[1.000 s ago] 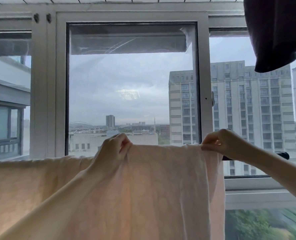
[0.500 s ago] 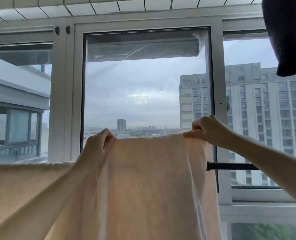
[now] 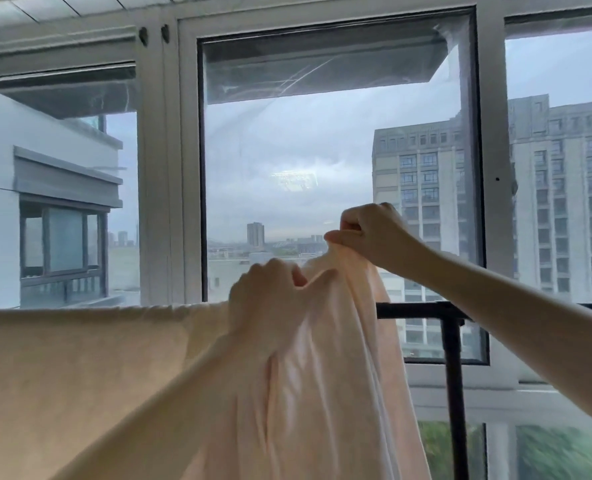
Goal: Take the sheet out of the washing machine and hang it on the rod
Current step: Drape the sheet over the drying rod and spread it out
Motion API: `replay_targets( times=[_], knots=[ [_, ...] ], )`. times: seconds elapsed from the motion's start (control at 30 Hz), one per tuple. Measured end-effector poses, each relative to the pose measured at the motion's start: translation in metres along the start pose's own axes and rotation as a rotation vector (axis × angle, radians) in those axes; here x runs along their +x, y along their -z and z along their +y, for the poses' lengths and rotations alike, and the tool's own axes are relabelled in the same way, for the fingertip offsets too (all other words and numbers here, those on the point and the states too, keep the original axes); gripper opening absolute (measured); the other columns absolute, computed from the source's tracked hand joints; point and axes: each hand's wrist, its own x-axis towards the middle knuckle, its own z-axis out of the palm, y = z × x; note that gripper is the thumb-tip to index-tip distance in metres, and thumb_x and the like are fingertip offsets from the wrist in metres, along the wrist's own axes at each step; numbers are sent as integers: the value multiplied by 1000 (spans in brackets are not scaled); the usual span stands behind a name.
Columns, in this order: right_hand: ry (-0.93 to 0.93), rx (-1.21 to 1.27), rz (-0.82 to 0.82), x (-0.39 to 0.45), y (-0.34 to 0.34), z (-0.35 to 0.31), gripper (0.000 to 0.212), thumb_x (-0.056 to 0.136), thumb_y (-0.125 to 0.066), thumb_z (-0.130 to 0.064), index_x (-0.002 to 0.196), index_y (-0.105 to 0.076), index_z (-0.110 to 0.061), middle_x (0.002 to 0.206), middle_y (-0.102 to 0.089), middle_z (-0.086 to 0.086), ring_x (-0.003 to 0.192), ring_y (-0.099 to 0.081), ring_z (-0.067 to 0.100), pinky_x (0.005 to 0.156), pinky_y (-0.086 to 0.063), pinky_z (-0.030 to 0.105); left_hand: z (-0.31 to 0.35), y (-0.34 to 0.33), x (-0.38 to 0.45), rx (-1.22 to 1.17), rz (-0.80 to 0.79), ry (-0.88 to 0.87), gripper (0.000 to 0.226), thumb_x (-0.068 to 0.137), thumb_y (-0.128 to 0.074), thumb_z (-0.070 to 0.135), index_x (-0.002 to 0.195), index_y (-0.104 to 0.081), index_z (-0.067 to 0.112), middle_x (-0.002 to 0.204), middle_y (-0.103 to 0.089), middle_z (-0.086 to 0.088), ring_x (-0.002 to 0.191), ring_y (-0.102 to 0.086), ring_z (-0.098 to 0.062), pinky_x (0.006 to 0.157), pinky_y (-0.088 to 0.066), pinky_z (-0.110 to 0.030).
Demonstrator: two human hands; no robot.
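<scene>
A: Count?
B: One pale peach cotton sheet, one black metal rod on a black upright, two bare hands.
A: Grips?
B: Left hand closed on the sheet's top edge at centre frame; right hand pinching a bunched corner, raised above the rod. Sheet draped over the rod across the lower left.
A: Versus half a second ago?
B: Hands are closer together, edge bunched, not stretched flat; more rod shows at right.
</scene>
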Motion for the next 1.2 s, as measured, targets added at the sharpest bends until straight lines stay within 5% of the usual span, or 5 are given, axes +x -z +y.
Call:
replay_targets(
  times=[0.17,0.5,0.7,0.87,1.2],
  knots=[
    [-31,85,-23,9,-21,-14,42,80,-70,-42,61,-59,-7,51,-55,7,48,-47,17,53,-44,28,3,-10,2,220,-102,21,48,78,-52,65,68,-60,18,65,-60,5,68,-60,-17,69,-48,-31],
    [-116,141,-75,19,-35,-21,51,79,-64,-55,57,-56,-9,51,-52,9,46,-41,9,52,-36,25,-58,16,28,-565,-87,269,19,92,-50,18,89,-63,4,74,-58,-6,68,-53,-18,61,-40,-32],
    [-11,159,-624,17,-67,-40,25,87,-60,-42,77,-56,-19,74,-51,-6,60,-44,6,54,-34,17,-107,36,31,-888,-45,478,24,94,-54,25,97,-67,6,97,-68,-15,91,-64,-29,82,-52,-43],
    [-76,93,-395,40,-92,-48,39,88,-65,-23,56,-44,-17,53,-46,-2,49,-45,11,58,-41,30,-144,69,34,-918,42,551,22,95,-53,25,99,-70,12,101,-69,-13,97,-64,-28,87,-52,-41],
    [-434,629,-384,88,-170,-123,15,92,-59,-11,104,-58,-1,79,-67,18,58,-69,24,61,-60,38,-228,107,30,-948,93,844,16,92,-56,13,96,-71,6,78,-71,-12,71,-65,-23,54,-55,-25]
  ],
)
